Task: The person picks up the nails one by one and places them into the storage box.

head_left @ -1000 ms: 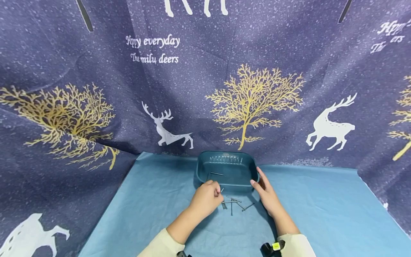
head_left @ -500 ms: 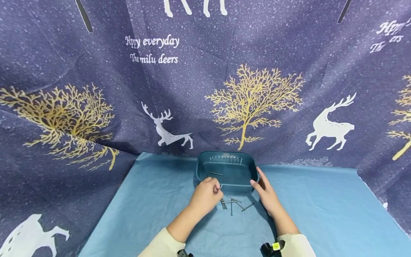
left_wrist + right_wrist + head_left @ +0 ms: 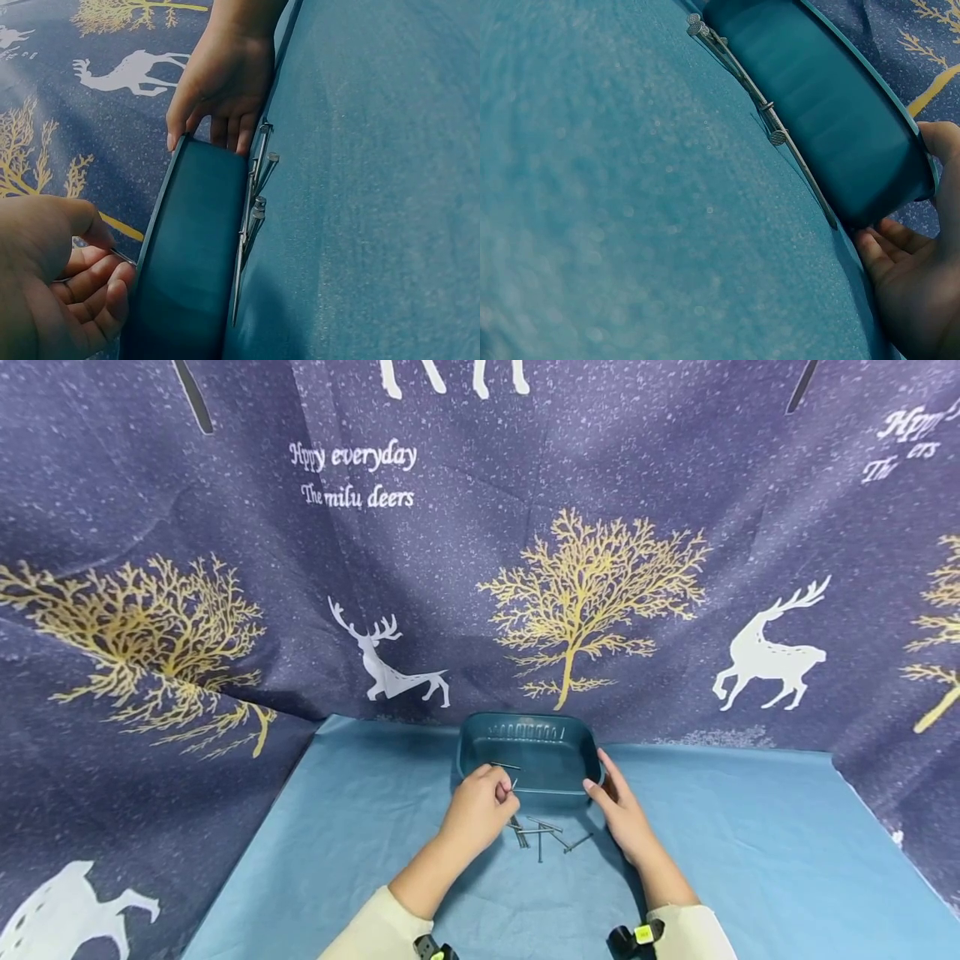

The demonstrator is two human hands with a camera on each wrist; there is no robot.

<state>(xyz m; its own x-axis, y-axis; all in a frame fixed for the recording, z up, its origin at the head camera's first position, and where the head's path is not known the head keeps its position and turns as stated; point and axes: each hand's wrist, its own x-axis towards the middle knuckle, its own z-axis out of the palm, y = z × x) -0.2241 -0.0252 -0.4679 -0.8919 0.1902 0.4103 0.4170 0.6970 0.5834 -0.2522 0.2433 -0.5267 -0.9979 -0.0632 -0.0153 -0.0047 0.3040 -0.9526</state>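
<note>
My left hand (image 3: 474,810) is at the near left rim of a dark teal plastic tray (image 3: 555,768), pinching a nail (image 3: 123,257) between thumb and fingertips. One nail (image 3: 507,767) lies inside the tray, part of it near my left fingers. My right hand (image 3: 628,825) grips the tray's right end, thumb at the rim and fingers lower on the wall. On the cloth just in front of the tray lies a loose pile of several nails (image 3: 540,845), their round heads showing in both wrist views.
A light blue cloth (image 3: 750,843) covers the table. Behind the tray hangs a dark blue curtain (image 3: 480,568) with white deer and gold trees, close to the tray's back wall. A wrist camera (image 3: 634,937) sits on my right wrist.
My left hand has moved slightly up and forward, carrying the pinched nail from in front of the tray to over its near rim. My right hand stays in place on the tray.
</note>
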